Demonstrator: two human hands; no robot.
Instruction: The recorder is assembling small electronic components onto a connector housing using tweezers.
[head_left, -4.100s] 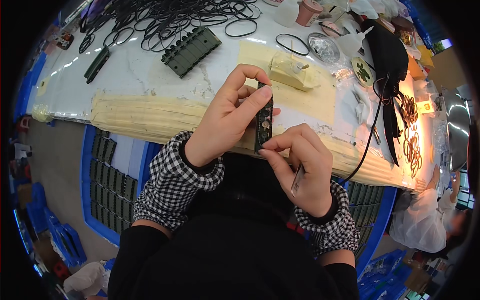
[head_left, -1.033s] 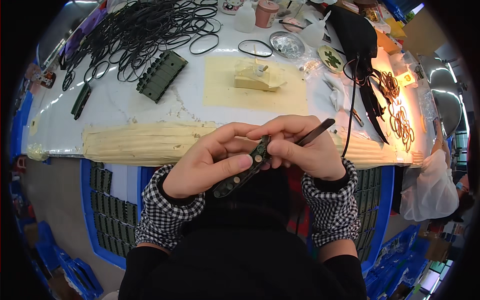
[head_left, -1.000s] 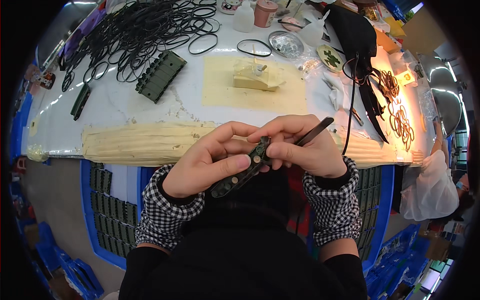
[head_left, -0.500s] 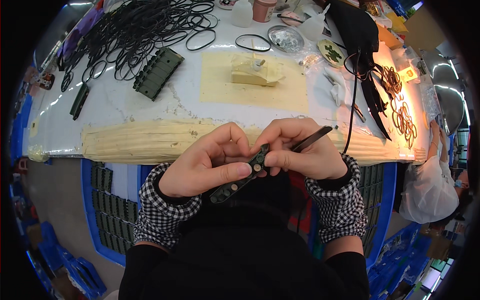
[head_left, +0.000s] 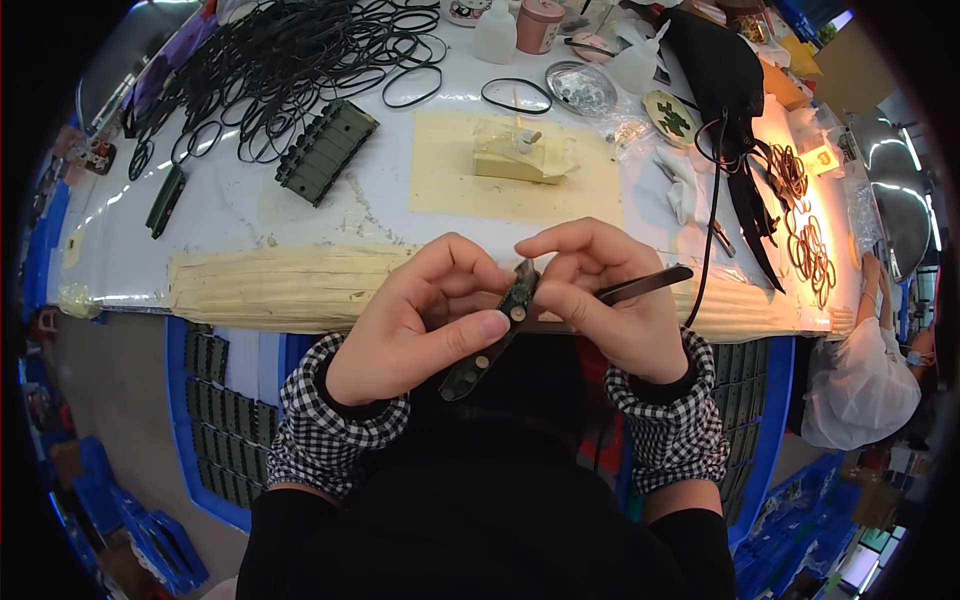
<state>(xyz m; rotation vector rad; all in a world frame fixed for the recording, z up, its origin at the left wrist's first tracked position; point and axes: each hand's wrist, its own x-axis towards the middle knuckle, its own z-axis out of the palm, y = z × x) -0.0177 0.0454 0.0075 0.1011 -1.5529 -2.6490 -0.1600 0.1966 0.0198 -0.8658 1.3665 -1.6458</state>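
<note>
My left hand [head_left: 425,320] pinches a narrow dark green part [head_left: 490,345] between thumb and fingers. The part is held at a slant and has two pale round discs set in its face. Beside its upper end, my right hand [head_left: 605,300] has its index finger and thumb apart around the tip. A slim, flat, dark tool [head_left: 650,284], perhaps tweezers, is tucked in the right hand and sticks out to the right. Its working end is hidden by the fingers. Both hands are above the table's padded front edge.
A green block of joined parts [head_left: 328,152], one loose green part [head_left: 166,202] and a heap of black loops [head_left: 270,70] lie left. A yellow block [head_left: 515,165] sits mid-table. Blue trays [head_left: 180,420] of green parts flank my lap. Another person [head_left: 855,390] is at right.
My right index finger has lifted off the green part's upper end and opened away from the thumb. The part stands a little steeper. My view has shifted slightly.
</note>
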